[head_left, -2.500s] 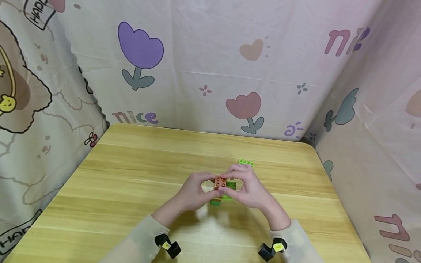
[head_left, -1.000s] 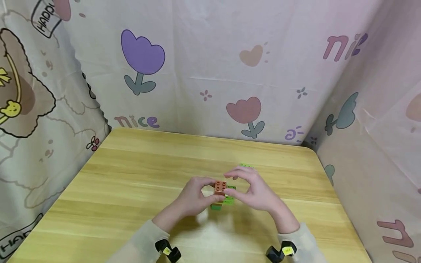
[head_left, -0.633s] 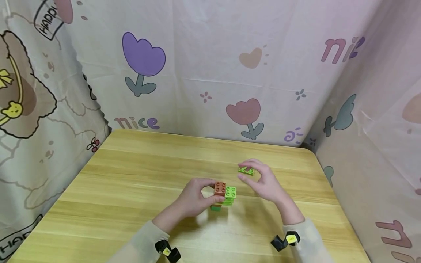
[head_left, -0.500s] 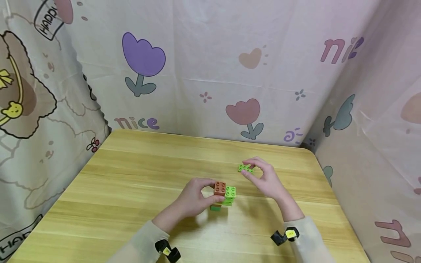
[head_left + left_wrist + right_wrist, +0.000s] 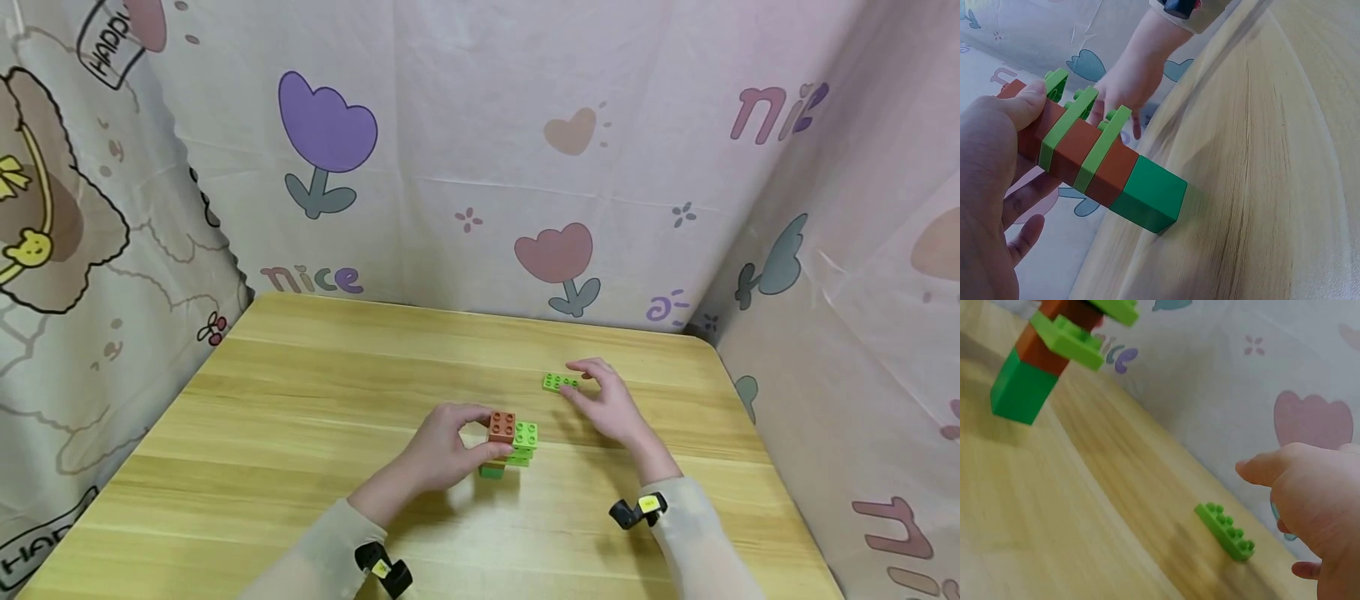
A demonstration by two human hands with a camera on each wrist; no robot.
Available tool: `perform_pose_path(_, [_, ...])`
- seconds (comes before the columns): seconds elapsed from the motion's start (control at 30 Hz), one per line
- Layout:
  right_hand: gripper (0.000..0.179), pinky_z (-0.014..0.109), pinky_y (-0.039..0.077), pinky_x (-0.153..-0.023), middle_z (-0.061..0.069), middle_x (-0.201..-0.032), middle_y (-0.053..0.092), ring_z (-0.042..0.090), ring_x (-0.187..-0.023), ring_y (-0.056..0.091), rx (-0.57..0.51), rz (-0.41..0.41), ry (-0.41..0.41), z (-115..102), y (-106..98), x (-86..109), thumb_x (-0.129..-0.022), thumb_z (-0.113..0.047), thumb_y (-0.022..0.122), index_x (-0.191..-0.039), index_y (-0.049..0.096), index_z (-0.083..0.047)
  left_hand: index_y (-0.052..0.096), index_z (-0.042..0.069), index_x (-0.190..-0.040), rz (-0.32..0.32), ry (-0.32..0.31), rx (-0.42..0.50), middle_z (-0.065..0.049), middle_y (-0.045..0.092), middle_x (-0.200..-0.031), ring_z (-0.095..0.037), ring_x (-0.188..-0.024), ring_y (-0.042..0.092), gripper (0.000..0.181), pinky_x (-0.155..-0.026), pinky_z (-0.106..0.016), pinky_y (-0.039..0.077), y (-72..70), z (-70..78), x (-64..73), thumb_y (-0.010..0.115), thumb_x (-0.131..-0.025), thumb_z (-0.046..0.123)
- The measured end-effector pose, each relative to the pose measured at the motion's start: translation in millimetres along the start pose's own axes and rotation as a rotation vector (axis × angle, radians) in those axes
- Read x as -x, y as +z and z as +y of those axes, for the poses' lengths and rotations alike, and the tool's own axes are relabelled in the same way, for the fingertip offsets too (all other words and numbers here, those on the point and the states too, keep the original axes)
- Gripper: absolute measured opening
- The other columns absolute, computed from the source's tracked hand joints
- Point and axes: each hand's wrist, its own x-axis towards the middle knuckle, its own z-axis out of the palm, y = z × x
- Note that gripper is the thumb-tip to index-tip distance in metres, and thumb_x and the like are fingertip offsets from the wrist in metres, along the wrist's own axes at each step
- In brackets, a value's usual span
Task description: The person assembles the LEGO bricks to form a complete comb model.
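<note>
My left hand [image 5: 442, 450] grips a tower of toy building bricks near its top, thumb and fingers on opposite sides of the upper brown brick [image 5: 502, 427]. In the left wrist view the tower has a dark green brick [image 5: 1150, 194] at its foot, then brown bricks alternating with light green plates [image 5: 1100, 150] that jut out to one side. A loose light green plate with studs [image 5: 553, 382] lies on the table behind the tower. Beside it hovers my right hand [image 5: 611, 408], thumb and fingers apart; the right wrist view shows a gap between thumb and loose plate [image 5: 1225, 532].
The wooden table [image 5: 322, 383] carries the tower near its middle. Printed cloth [image 5: 450, 150] hangs along the back and both sides. Black wrist cameras [image 5: 384, 569] sit at the cuffs of both light sleeves.
My right hand has left the top of the tower and moved back and right to the loose plate, then slightly further right past it. My left hand keeps its grip on the tower.
</note>
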Motion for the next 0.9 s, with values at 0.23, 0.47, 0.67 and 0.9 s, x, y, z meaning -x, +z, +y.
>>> perform_pose_path(0.23, [0.056, 0.067, 0.033, -0.112, 0.02, -0.143, 0.059, 0.043, -0.13, 0.052, 0.09, -0.023, 0.065, 18.5, 13.2, -5.8, -0.096, -0.018, 0.08, -0.145, 0.059, 0.001, 0.079, 0.019, -0.118, 0.005, 0.01, -0.001, 0.014, 0.076, -0.112, -0.007, -0.107, 0.07, 0.042, -0.099, -0.051, 0.055, -0.8, -2.0, 0.4, 0.083, -0.091, 0.051])
perform_pose_path(0.47, [0.054, 0.063, 0.022, -0.106, 0.015, -0.142, 0.061, 0.036, -0.131, 0.049, 0.18, 0.013, 0.132, 29.0, 21.6, -6.3, -0.097, -0.026, 0.08, -0.143, 0.062, -0.005, 0.079, 0.018, -0.12, 0.0, 0.019, 0.002, 0.012, 0.076, -0.114, -0.006, -0.108, 0.07, 0.045, -0.097, -0.049, 0.057, 1.6, -2.4, -1.1, 0.082, -0.091, 0.052])
perform_pose_path(0.67, [0.052, 0.065, 0.016, -0.108, 0.014, -0.139, 0.061, 0.035, -0.127, 0.049, 0.216, 0.018, 0.153, 33.5, 24.7, -4.2, -0.099, -0.029, 0.078, -0.141, 0.063, -0.003, 0.079, 0.019, -0.12, -0.003, 0.012, 0.005, 0.014, 0.075, -0.114, -0.005, -0.105, 0.069, 0.045, -0.093, -0.05, 0.058, 3.2, -3.2, -1.3, 0.081, -0.091, 0.053])
perform_pose_path(0.9, [0.044, 0.065, 0.013, -0.107, 0.014, -0.137, 0.059, 0.035, -0.125, 0.047, 0.234, 0.003, 0.152, 35.7, 26.1, -6.1, -0.1, -0.03, 0.077, -0.134, 0.069, -0.004, 0.079, 0.02, -0.119, 0.004, 0.015, 0.008, 0.015, 0.075, -0.113, -0.007, -0.109, 0.069, 0.044, -0.098, -0.05, 0.056, 2.7, -4.7, -1.8, 0.082, -0.09, 0.053])
